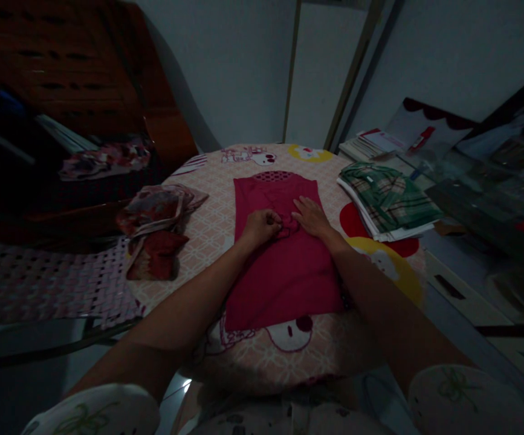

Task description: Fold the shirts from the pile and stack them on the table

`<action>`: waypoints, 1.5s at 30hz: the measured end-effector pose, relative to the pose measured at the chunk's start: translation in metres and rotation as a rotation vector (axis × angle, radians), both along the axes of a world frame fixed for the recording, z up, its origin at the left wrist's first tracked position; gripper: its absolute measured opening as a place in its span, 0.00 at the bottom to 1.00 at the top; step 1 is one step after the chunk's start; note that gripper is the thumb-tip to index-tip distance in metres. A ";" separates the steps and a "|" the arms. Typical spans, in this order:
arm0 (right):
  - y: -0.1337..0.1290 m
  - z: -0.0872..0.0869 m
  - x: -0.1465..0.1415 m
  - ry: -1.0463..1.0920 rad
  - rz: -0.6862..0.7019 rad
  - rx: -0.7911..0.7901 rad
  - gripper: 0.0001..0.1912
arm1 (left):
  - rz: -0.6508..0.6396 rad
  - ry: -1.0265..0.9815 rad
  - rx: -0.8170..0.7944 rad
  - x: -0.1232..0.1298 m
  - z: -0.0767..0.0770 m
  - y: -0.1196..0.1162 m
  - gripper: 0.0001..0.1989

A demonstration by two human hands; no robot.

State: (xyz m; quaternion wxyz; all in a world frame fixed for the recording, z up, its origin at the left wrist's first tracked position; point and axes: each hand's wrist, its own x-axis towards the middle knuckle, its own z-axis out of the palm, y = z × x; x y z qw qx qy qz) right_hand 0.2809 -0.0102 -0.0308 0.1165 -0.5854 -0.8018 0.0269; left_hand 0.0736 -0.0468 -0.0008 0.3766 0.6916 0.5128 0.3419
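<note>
A dark pink shirt (284,278) lies in a neat rectangle in the middle of the round table. Its dotted neckline (273,176) faces the far side. My left hand (262,226) is closed, pinching a gathered bit of cloth near the shirt's centre. Beside it, my right hand (310,216) rests on the upper right of the shirt, fingers stretched out and holding nothing. Small wrinkles show in the cloth between the two hands.
A patterned cloth (207,241) covers the table. Folded green plaid clothes (388,193) are stacked at its right edge, crumpled reddish cloths (162,211) at its left. A woven chair (62,278) stands left, wooden furniture (80,66) behind. Glass-topped furniture (461,193) is at right.
</note>
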 end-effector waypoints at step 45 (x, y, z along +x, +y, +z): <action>-0.004 0.002 -0.002 -0.010 -0.011 0.013 0.31 | -0.028 -0.393 -0.202 0.019 0.010 -0.003 0.07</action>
